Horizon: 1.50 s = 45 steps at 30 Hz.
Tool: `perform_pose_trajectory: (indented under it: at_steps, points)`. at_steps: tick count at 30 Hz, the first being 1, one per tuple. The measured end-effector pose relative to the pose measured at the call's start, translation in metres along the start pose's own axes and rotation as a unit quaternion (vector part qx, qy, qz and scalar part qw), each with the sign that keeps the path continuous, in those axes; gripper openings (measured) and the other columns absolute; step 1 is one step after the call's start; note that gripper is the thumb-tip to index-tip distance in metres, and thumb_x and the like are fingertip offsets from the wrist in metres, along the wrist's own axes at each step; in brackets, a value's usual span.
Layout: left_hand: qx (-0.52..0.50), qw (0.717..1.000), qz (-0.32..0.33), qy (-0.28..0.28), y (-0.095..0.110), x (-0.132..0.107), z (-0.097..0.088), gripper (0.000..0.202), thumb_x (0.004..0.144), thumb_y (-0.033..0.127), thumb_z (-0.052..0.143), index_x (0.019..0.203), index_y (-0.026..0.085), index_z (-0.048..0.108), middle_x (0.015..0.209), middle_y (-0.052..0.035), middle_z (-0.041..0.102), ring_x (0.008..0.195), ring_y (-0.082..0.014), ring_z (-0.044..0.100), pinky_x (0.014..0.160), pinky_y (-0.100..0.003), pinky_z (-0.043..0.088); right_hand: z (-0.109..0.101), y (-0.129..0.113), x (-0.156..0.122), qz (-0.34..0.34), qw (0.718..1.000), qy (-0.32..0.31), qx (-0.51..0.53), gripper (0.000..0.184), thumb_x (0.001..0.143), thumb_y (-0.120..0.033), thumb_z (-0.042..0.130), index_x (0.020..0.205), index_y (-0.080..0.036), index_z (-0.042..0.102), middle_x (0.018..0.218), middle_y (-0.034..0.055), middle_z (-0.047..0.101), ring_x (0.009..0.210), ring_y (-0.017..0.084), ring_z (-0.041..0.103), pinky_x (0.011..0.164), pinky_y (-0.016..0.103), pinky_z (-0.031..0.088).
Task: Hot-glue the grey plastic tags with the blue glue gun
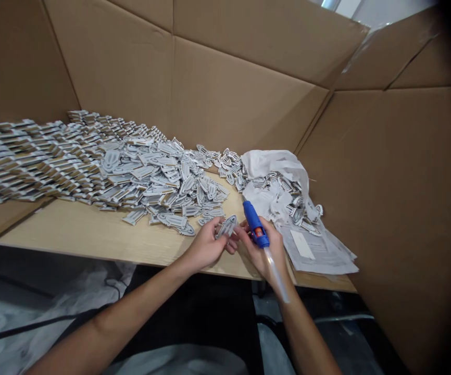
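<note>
My left hand [210,244] is closed on a small grey-white part with a rounded, pointed end [227,227], held just over the table's front. Beside it, my right hand [262,250] grips a blue hot glue gun [253,221]; its nozzle points away from me and a clear glue stick [276,273] sticks out of the back over my wrist. The fingertips of my right hand are at the edge of the small part; whether they touch it I cannot tell. A loose heap of similar parts [163,172] lies just beyond my left hand.
Neat stacked rows of the parts [26,161] fill the left side. To the right, a white plastic bag [274,159] with more parts lies open on printed paper or plastic [327,255]. Cardboard walls [241,94] enclose the wooden table [92,234] at the back and sides.
</note>
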<state>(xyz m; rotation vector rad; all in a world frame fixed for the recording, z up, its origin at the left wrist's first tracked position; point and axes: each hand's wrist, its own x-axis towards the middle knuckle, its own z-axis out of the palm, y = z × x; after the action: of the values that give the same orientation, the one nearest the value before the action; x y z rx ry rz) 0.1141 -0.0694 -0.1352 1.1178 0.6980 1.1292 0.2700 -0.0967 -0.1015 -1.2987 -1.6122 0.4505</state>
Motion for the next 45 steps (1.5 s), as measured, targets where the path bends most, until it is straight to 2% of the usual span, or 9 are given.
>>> perform_pose_trajectory:
  at_steps: [3, 5, 10, 12, 15, 21, 26, 32, 45]
  points:
    - [-0.047, 0.998, -0.021, 0.048, 0.004, 0.000, 0.001, 0.030, 0.085, 0.028, 0.073, 0.100, 0.016, 0.050, 0.075, -0.0025, 0.069, 0.061, -0.0159, 0.070, 0.059, -0.029, 0.060, -0.011, -0.003, 0.002, 0.045, 0.998, -0.032, 0.031, 0.042, 0.086, -0.059, 0.073, 0.083, -0.017, 0.072, 0.068, 0.0047, 0.069, 0.058, 0.018, 0.061, 0.055, 0.028, 0.048]
    - [-0.064, 0.995, -0.029, 0.067, 0.007, 0.001, 0.001, 0.028, 0.086, 0.025, 0.070, 0.100, 0.017, 0.048, 0.077, -0.0042, 0.071, 0.063, -0.0174, 0.072, 0.058, -0.029, 0.060, -0.018, -0.003, 0.002, 0.048, 0.997, -0.049, 0.018, 0.044, 0.086, -0.061, 0.073, 0.084, -0.017, 0.075, 0.063, 0.0040, 0.067, 0.054, 0.018, 0.058, 0.052, 0.028, 0.046]
    - [-0.074, 0.993, -0.023, 0.089, 0.008, 0.000, 0.000, 0.034, 0.077, 0.007, 0.066, 0.106, 0.016, 0.051, 0.087, -0.0058, 0.074, 0.074, -0.0175, 0.075, 0.071, -0.030, 0.062, -0.032, 0.006, 0.004, 0.002, 0.985, -0.172, -0.020, 0.037, 0.093, -0.054, 0.068, 0.099, -0.019, 0.079, 0.073, 0.0047, 0.073, 0.066, 0.021, 0.066, 0.059, 0.029, 0.050]
    - [-0.075, 0.992, -0.023, 0.095, 0.008, 0.000, 0.000, 0.036, 0.075, 0.005, 0.064, 0.106, 0.017, 0.051, 0.088, -0.0056, 0.074, 0.077, -0.0174, 0.076, 0.076, -0.031, 0.062, -0.033, 0.011, 0.005, -0.001, 0.980, -0.196, -0.019, 0.036, 0.095, -0.052, 0.066, 0.103, -0.019, 0.079, 0.077, 0.0045, 0.075, 0.069, 0.021, 0.067, 0.060, 0.028, 0.050]
    - [-0.076, 0.992, -0.027, 0.095, 0.008, 0.000, 0.001, 0.036, 0.076, 0.005, 0.064, 0.107, 0.017, 0.050, 0.089, -0.0059, 0.073, 0.078, -0.0172, 0.076, 0.080, -0.033, 0.062, -0.033, 0.013, 0.005, 0.006, 0.980, -0.200, -0.010, 0.036, 0.096, -0.050, 0.066, 0.107, -0.019, 0.079, 0.082, 0.0046, 0.076, 0.073, 0.021, 0.068, 0.065, 0.028, 0.051]
    - [-0.063, 0.992, -0.031, 0.102, 0.012, -0.001, 0.004, 0.040, 0.075, 0.003, 0.059, 0.111, 0.016, 0.051, 0.084, -0.0037, 0.073, 0.075, -0.0165, 0.075, 0.081, -0.034, 0.063, -0.029, 0.012, 0.005, 0.030, 0.977, -0.211, 0.005, 0.038, 0.094, -0.054, 0.068, 0.100, -0.018, 0.078, 0.088, 0.0049, 0.076, 0.077, 0.021, 0.067, 0.069, 0.029, 0.051]
    - [-0.064, 0.992, -0.030, 0.109, 0.016, -0.002, 0.005, 0.039, 0.069, 0.003, 0.065, 0.105, 0.017, 0.058, 0.080, -0.0005, 0.069, 0.072, -0.0154, 0.071, 0.076, -0.030, 0.062, -0.026, 0.010, 0.006, -0.006, 0.981, -0.181, -0.065, 0.039, 0.094, -0.056, 0.067, 0.091, -0.018, 0.075, 0.079, 0.0031, 0.073, 0.069, 0.019, 0.062, 0.063, 0.028, 0.046]
    - [-0.037, 0.992, -0.019, 0.118, 0.014, -0.002, 0.003, 0.036, 0.069, 0.004, 0.063, 0.103, 0.017, 0.059, 0.082, -0.0012, 0.070, 0.074, -0.0158, 0.070, 0.076, -0.029, 0.061, -0.026, 0.003, 0.004, -0.052, 0.974, -0.179, -0.132, 0.038, 0.097, -0.054, 0.065, 0.077, -0.021, 0.065, 0.069, 0.0003, 0.068, 0.060, 0.017, 0.059, 0.059, 0.025, 0.041]
    - [0.049, 0.993, 0.041, 0.103, 0.000, 0.000, -0.005, 0.036, 0.075, 0.009, 0.067, 0.110, 0.018, 0.065, 0.087, -0.0034, 0.072, 0.081, -0.0179, 0.071, 0.075, -0.026, 0.060, -0.030, -0.002, 0.001, -0.066, 0.964, -0.183, -0.182, 0.030, 0.098, -0.049, 0.065, 0.081, -0.024, 0.068, 0.069, 0.0025, 0.071, 0.056, 0.019, 0.061, 0.057, 0.026, 0.037]
